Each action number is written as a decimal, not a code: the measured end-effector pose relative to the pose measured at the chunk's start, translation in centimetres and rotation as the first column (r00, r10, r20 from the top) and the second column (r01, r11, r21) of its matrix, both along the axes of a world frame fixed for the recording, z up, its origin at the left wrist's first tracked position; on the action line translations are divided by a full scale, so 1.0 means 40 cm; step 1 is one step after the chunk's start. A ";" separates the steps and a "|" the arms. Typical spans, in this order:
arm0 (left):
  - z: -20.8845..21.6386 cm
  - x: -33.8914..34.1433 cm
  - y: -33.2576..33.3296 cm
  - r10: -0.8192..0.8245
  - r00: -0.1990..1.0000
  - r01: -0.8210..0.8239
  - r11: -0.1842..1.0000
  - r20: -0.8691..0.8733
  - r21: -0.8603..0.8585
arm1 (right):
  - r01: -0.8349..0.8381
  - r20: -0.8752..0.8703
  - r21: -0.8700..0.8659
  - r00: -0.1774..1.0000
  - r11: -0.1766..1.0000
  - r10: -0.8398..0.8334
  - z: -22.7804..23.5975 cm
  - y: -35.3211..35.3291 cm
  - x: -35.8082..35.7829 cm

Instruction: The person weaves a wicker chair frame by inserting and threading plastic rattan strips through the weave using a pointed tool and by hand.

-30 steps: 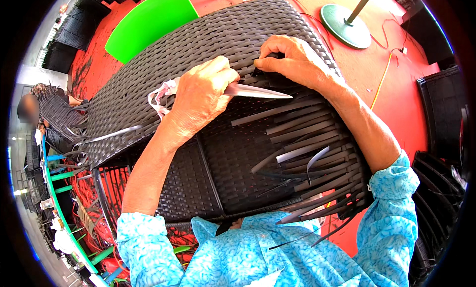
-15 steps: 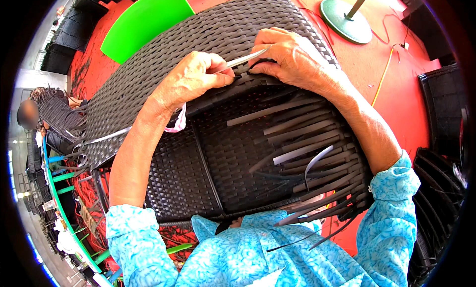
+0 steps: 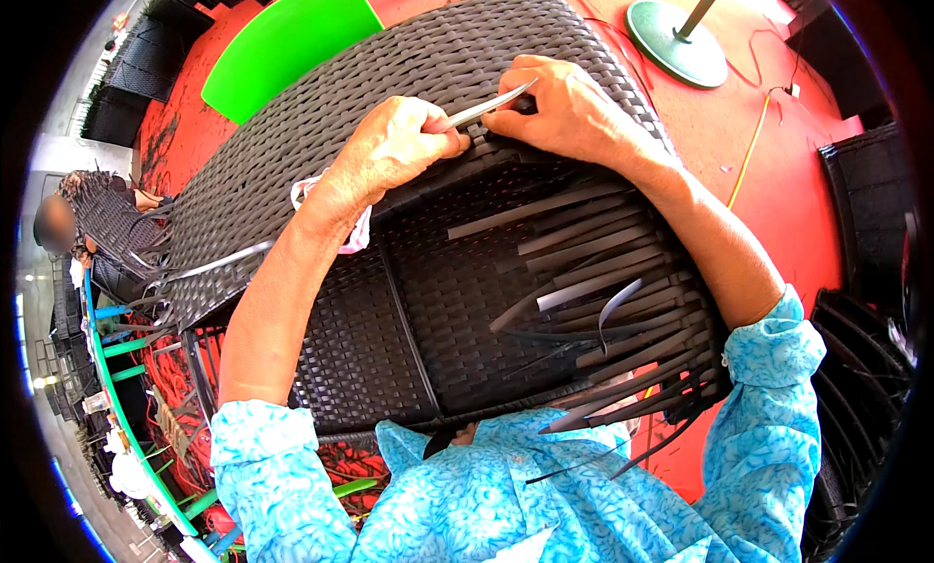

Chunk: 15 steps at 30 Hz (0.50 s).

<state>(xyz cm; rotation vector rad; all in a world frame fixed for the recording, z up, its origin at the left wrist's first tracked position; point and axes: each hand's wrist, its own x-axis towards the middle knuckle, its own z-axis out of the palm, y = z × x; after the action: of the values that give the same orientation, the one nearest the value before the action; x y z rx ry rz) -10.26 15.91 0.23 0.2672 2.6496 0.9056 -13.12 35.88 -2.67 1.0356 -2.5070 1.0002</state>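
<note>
A dark brown woven wicker piece [image 3: 321,106] lies before me, its hollow side turned toward my body. My left hand [image 3: 394,145] is closed on a thin, pale, pointed tool [image 3: 491,104], whose tip slants up to the right past my right fingers. At the rim of the weave, my right hand [image 3: 564,110] pinches what looks like a dark strip, mostly hidden by thumb and forefinger. Several loose wicker strips [image 3: 593,261] stick out below my right forearm. A pinkish-white band [image 3: 358,234] hangs around my left wrist.
A bright green plastic panel [image 3: 292,47] stands behind the wicker. At the far right is a round green base with a pole [image 3: 676,42], near a yellow cord [image 3: 749,159] on the red floor. Another person [image 3: 107,213] sits at far left. Dark wicker pieces [image 3: 866,213] stand at right.
My left hand has shifted slightly up and right, its fingers closer to the right hand. The right fingers have lifted a little from the rim. The wrist band shows more.
</note>
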 end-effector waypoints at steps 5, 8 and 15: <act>0.003 0.005 -0.045 0.096 0.975 -0.184 0.858 0.201 0.479 | -0.115 0.257 -0.015 0.960 0.993 0.115 0.026 0.036 -0.001; -0.003 0.009 -0.075 0.073 0.970 -0.170 0.884 0.230 0.436 | -0.265 -0.026 0.009 0.964 0.964 0.265 -0.007 0.054 -0.016; -0.007 0.031 -0.079 0.137 0.977 -0.193 0.893 0.163 0.406 | -0.092 0.244 -0.190 0.960 0.977 0.138 0.001 0.059 -0.008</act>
<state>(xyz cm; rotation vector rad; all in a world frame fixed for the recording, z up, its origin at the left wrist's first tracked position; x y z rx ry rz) -9.02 12.76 -0.04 0.0746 2.3583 1.4986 -13.46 38.24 -2.62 1.0682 -2.5172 1.4485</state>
